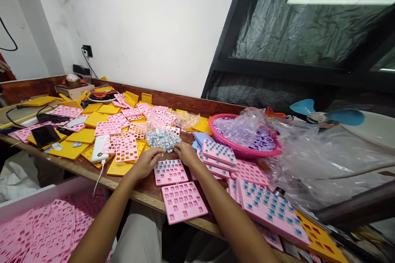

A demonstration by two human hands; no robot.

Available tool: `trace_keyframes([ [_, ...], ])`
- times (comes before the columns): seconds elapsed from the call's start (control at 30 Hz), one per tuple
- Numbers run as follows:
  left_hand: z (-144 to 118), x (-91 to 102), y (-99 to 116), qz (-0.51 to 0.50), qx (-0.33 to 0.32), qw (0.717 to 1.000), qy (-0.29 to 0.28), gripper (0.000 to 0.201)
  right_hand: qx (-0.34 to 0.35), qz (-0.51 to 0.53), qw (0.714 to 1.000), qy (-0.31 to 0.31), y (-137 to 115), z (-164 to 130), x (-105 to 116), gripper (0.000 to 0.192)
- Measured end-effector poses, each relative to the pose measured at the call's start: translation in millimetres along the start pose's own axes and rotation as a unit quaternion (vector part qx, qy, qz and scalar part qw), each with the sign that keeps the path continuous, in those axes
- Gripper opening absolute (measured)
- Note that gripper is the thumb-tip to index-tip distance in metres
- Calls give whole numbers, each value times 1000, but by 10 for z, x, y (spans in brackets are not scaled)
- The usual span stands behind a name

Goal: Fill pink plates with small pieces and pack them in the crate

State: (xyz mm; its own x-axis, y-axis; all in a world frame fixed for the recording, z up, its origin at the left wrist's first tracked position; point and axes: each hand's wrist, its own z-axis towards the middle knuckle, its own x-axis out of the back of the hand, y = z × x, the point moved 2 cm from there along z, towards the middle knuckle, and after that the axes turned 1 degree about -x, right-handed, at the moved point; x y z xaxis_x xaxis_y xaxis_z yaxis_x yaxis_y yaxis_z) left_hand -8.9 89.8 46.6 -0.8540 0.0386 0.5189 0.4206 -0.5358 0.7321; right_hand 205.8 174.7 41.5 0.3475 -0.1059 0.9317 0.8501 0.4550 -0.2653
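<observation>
A heap of small blue-and-white keyboard switches (163, 139) spills from a clear bag between my hands. My left hand (148, 162) is at the heap's near left edge, thumb and fingers pinched together; anything between them is too small to make out. At the heap's right edge, my right hand (186, 155) has its fingers curled in against the switches, tips partly hidden. Just below lies a pink keyboard plate (170, 176) with blue switches in its upper rows and open square sockets beneath. A second pink plate (184, 202), sockets bare, overhangs the table edge.
Pink plates filled with switches (268, 205) are stacked at right, with another stack (218, 153) behind. A pink basket (212, 127) holds purple pieces. Yellow plates (84, 136), a white power bank (99, 148) and a phone (45, 135) cover the left side. A box of pink sheets stands below.
</observation>
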Motion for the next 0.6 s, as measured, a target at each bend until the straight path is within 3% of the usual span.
trace_keyframes([
  [0.13,-208,-31,99,9,11,1000,3,33,65,96,993,21,1,-323,140,20],
  [0.3,-333,-132,155,72,15,997,-19,27,39,196,980,15,0,-681,115,17],
  [0.4,-375,-183,189,125,27,992,-8,23,34,214,976,3,7,-739,27,17],
  [0.6,-410,-338,285,198,15,980,5,23,45,174,983,35,14,-667,-87,14],
])
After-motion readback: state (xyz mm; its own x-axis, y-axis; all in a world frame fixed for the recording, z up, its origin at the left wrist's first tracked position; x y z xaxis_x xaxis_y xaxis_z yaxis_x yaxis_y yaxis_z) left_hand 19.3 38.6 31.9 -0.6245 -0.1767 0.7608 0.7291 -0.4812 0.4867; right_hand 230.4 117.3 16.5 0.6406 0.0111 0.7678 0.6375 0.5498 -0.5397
